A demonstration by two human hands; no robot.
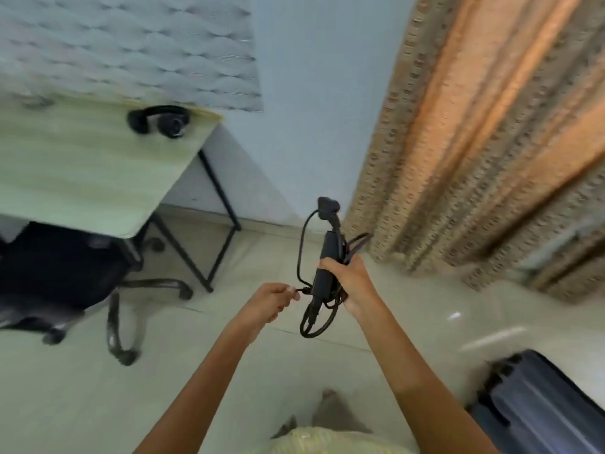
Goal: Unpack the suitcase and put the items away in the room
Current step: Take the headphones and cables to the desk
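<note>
- Indoors, a person stands on a pale tiled floor [98, 388] holding a black power adapter [327, 257] out at chest height, between a desk [82, 165] and a curtain [474, 142].
- The right hand [352, 283] grips the adapter's slim rectangular brick around its middle, fingers curled over it and some bunched cord.
- The left hand [271, 301] pinches the cable [309, 335] just beside the brick's lower end; a loose loop hangs below both hands.
- A chunky plug [329, 206] stands up at the top of the bundle.
- Judged by its look, the brick is hard, smooth plastic with modest weight, and the cord is rubbery and limp. The sound hold is on the brick itself, with the loops gathered in, since a trailing cord could snag or swing the plug.
- The desk has a light wood-grain top on thin black metal legs, and black headphones [160, 121] lie near its far corner.
- A dark wheeled office chair [59, 263] sits partly under the desk.
- The curtain is heavy, patterned cloth in tan and orange folds.
- A dark blue suitcase [543, 404] lies on the floor at the person's right; its contents are not visible.
</note>
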